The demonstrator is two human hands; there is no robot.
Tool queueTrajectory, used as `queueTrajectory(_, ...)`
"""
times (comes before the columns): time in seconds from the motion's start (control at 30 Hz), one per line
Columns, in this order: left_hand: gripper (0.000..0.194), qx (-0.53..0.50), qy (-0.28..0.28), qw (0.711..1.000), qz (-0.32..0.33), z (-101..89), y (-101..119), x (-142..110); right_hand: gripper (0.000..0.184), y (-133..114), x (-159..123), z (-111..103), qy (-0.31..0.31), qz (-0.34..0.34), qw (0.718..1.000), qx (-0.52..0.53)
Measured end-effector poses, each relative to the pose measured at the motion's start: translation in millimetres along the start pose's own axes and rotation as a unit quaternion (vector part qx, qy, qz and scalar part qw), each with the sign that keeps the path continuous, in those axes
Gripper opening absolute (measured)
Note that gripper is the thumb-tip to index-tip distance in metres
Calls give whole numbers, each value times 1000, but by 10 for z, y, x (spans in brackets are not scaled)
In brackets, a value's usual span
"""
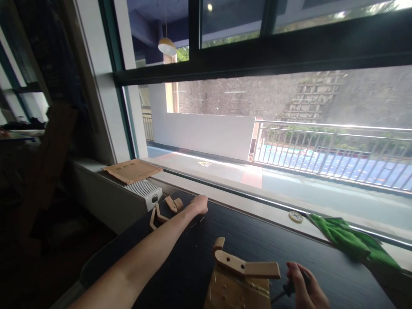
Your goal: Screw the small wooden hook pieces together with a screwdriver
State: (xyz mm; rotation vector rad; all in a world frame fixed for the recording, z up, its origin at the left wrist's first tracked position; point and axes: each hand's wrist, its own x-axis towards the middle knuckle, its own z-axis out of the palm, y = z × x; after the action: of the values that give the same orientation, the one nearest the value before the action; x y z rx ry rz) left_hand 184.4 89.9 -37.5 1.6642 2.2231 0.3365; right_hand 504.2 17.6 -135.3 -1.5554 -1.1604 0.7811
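My left hand [200, 204] reaches to the far side of the dark table, near the window sill. Its fingers are curled down at the tabletop, and whatever they pinch is hidden. Small thin bits lie on the table just below it. In my right hand [307, 287], at the lower right, is a screwdriver [289, 286] with a dark handle, its shaft pointing down to the left. Between the hands, a wooden hook [236, 262] with two dark holes rests on a brown, shiny-surfaced block [238, 289]. Left of my left hand lie more bent wooden pieces [174, 204].
A brown envelope [131, 170] lies over a white vented box [148, 193] at the left. On the sill are a roll of tape [295, 216] and a green cloth [352, 240]. The window frame [225, 64] rises behind the table [180, 262].
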Motion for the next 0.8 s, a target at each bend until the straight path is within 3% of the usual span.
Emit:
queueTrajectory(0.13, 24, -103, 22, 988, 112, -137, 234, -410, 49, -40, -37, -11, -7, -7, 1000, 27)
queueTrajectory(0.27, 15, -179, 51, 957, 221, -43, 376, -1087, 47, -98, -91, 6, -5, -16, 999, 40)
queueTrajectory(0.3, 13, -196, 66, 945, 253, 12, 379, -1226, 47, -105, -100, 13, -7, -19, 999, 42)
queueTrajectory(0.37, 9, -217, 151, 885, 384, 133, 356, -1412, 47, -110, -114, 23, -13, -26, 998, 48)
queueTrajectory(0.47, 16, -158, 203, 856, 449, 270, 300, -1483, 46, -109, -124, 23, -22, -31, 998, 47)
queueTrajectory(0.8, 18, -69, 190, 867, 457, 356, 214, -1437, 53, -51, -66, -31, -55, -18, 998, 25)
